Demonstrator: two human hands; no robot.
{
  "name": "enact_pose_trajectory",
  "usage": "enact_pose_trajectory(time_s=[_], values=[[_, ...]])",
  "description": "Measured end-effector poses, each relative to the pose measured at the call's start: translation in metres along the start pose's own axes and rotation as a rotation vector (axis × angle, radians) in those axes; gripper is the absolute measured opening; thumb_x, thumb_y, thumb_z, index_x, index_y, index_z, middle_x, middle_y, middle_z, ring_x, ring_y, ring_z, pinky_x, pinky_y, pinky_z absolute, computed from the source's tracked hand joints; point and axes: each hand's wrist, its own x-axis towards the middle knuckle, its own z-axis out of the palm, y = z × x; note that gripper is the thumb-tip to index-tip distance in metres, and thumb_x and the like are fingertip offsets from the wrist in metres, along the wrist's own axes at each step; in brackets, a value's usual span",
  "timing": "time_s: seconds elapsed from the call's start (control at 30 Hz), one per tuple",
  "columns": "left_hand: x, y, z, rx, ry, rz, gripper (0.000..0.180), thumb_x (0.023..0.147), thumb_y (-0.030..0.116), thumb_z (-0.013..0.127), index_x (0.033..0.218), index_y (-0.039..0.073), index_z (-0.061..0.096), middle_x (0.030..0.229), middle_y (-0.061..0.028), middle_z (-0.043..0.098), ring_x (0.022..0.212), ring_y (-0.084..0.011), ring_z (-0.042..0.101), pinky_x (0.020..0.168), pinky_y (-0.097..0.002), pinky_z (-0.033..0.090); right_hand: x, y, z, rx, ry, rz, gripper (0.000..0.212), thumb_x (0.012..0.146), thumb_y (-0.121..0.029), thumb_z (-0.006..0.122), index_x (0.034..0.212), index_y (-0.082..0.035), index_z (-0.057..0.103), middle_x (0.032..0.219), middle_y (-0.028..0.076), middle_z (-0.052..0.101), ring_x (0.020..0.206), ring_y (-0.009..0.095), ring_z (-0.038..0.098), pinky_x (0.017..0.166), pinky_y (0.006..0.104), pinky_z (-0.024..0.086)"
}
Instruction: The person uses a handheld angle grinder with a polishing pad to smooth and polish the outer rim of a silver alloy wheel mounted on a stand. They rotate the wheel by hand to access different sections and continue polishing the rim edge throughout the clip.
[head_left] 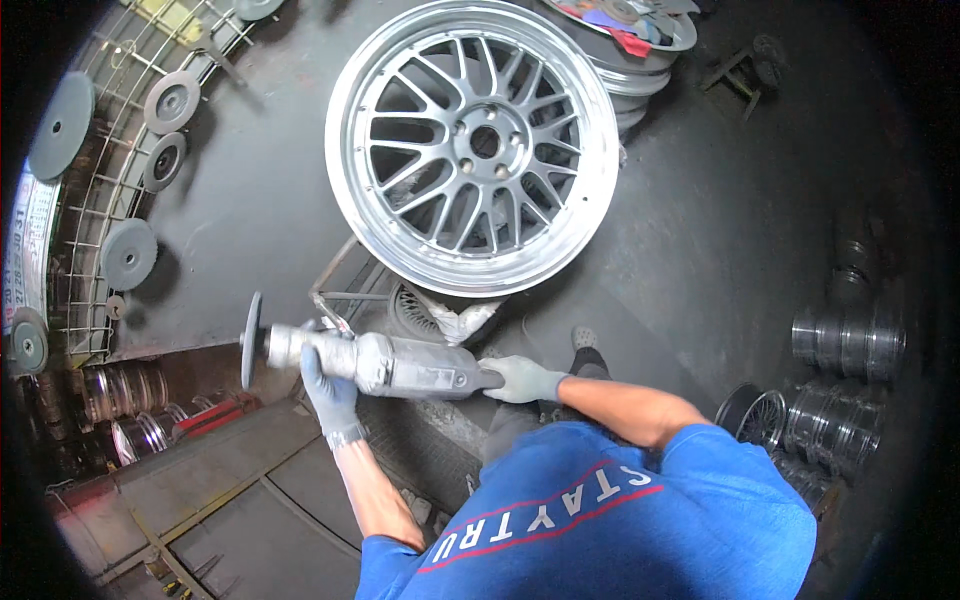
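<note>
Both my hands, in pale work gloves, hold an angle grinder (415,368) level in front of my body. My left hand (330,385) wraps round its front part, close behind the grey disc (251,340), which stands on edge. At the other end, my right hand (522,379) grips the rear handle. Beyond the grinder, a large multi-spoke wheel rim (345,170) lies face up on a stand, apart from the tool. It has a shiny polished lip and dull grey spokes.
Several abrasive discs (130,253) hang on a wire rack (85,215) at the left. Stacked rims (845,345) stand at the right. Behind the wheel, another rim (630,80) carries small items. A metal stand leg (335,265) juts out near the grinder.
</note>
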Motion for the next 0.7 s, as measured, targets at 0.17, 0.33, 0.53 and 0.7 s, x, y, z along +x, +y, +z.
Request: enact_pose_trajectory(time_s=[0.17,0.33,0.53,0.7], values=[[-0.087,-0.016,0.042,-0.068,-0.176,0.049,0.058,0.098,0.049,0.08,0.134,0.008,0.061,0.12,-0.0111,0.069,0.124,-0.0352,0.065,0.12,-0.0593,0.047,-0.074,0.027,-0.07,-0.105,-0.073,-0.182,0.064,0.09,-0.026,0.079,0.146,-0.003,0.06,0.132,0.027,0.072,0.123,0.047,0.069,0.106,0.0532,0.055],[-0.139,-0.081,0.083,-0.207,0.255,0.151,0.055,0.106,0.042,0.071,0.146,0.006,0.063,0.137,-0.0156,0.072,0.121,-0.0328,0.07,0.119,-0.0592,0.049,-0.126,0.028,-0.162,-0.126,-0.303,-0.081,0.064,0.089,-0.022,0.076,0.147,0.0,0.059,0.132,0.031,0.071,0.124,0.048,0.069,0.106,0.0543,0.055],[-0.175,-0.172,0.16,-0.209,0.434,0.068,0.029,0.106,0.037,0.068,0.115,0.009,0.068,0.108,-0.01,0.074,0.104,-0.0284,0.07,0.102,-0.0508,0.056,-0.19,0.098,-0.233,-0.137,-0.363,-0.071,0.07,0.089,-0.045,0.08,0.141,-0.001,0.065,0.13,0.032,0.072,0.12,0.049,0.07,0.103,0.0539,0.056],[-0.198,-0.241,0.229,-0.285,0.457,-0.127,0.021,0.103,0.032,0.071,0.108,0.011,0.069,0.101,-0.0094,0.075,0.098,-0.0296,0.072,0.098,-0.0501,0.058,-0.262,0.117,-0.297,-0.23,-0.413,0.102,0.076,0.087,-0.065,0.081,0.129,-0.003,0.072,0.12,0.028,0.077,0.113,0.048,0.073,0.098,0.054,0.057]])
